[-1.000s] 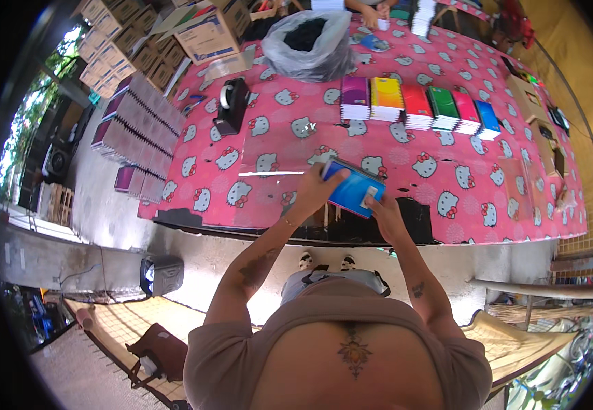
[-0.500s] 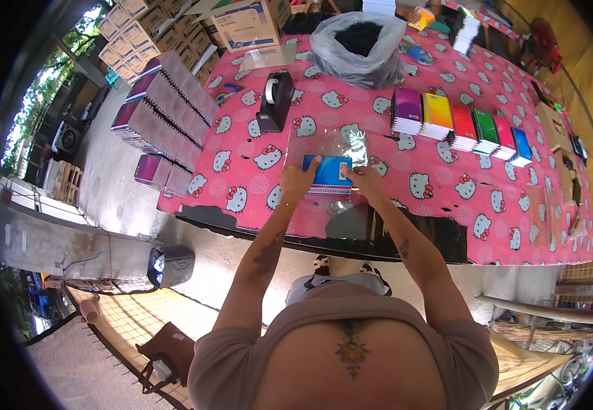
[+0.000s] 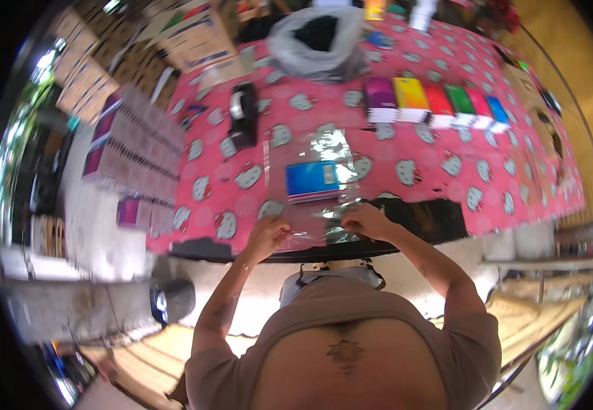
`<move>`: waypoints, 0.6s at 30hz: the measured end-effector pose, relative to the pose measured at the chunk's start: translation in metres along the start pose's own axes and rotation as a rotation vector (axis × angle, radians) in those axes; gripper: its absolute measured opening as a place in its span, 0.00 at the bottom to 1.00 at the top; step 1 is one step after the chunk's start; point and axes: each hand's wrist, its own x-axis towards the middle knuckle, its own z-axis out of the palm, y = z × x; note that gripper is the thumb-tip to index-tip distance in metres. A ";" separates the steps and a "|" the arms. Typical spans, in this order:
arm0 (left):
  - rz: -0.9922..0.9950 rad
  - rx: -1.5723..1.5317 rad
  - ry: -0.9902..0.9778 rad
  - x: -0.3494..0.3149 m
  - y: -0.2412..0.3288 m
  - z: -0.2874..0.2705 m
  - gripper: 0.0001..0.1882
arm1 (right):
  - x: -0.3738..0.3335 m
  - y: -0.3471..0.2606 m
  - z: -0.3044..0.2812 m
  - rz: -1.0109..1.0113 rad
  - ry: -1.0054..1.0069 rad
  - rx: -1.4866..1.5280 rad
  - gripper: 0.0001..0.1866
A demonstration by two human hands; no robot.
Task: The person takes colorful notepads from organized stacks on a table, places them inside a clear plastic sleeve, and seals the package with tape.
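A small stack of blue notebooks [image 3: 312,179] lies on a clear, shiny plastic sheet [image 3: 279,147] near the table's front edge. Below the stack, my left hand [image 3: 267,236] is closed, its fingertips pinching the sheet's near left part. My right hand [image 3: 366,222] is closed too, with bent fingers gripping the near right part of the plastic. Neither hand touches the notebooks. The picture is a little blurred, so the exact fold of the plastic between my hands is hard to make out.
Stacks of coloured notebooks [image 3: 412,99] stand in a row at the right. A black tape dispenser [image 3: 244,119] sits left of the sheet. Tall spiral notebook stacks [image 3: 136,150] line the left side. A big plastic bag [image 3: 289,51] and a carton [image 3: 194,41] stand at the back.
Both hands have let go of the blue notebook stack and drawn back toward me, onto the near part of the plastic. My head view has shifted and tilted slightly.
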 end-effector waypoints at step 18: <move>-0.125 -0.256 0.343 0.075 -0.017 -0.045 0.08 | 0.063 -0.093 -0.002 0.059 0.508 -0.489 0.16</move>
